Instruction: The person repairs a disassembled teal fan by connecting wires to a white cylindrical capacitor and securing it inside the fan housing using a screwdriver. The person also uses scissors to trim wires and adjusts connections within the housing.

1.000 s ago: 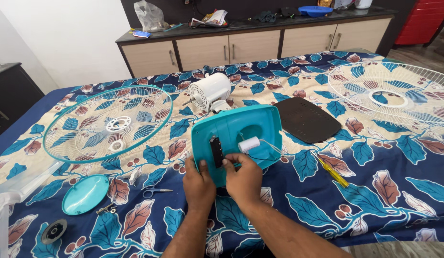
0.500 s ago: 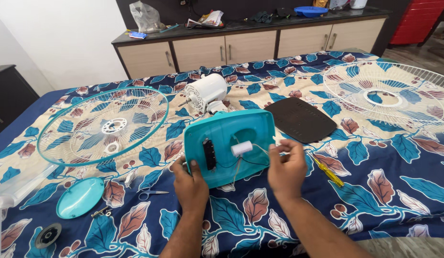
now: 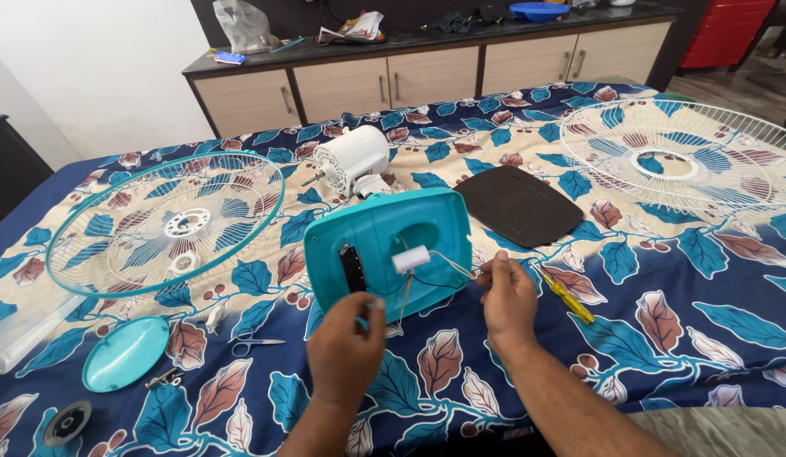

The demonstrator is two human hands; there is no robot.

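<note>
1. The teal fan base (image 3: 384, 250) stands tilted on the leaf-print bed (image 3: 681, 313), near its front edge, underside toward the camera, beside the white motor (image 3: 350, 158).
2. The left hand (image 3: 346, 347) sits below the base, its grip pinched together on what looks like a thin teal wire end, though the view is too small to be sure.
3. The right hand (image 3: 509, 296) has moved further right since half a second ago, and its grip is closed on the thin wires (image 3: 448, 269) running from the white capacitor (image 3: 411, 258).
4. A yellow screwdriver (image 3: 569, 298) lies just right of that hand.
5. The black cover plate (image 3: 520, 205) and both wire grilles stay put.
</note>
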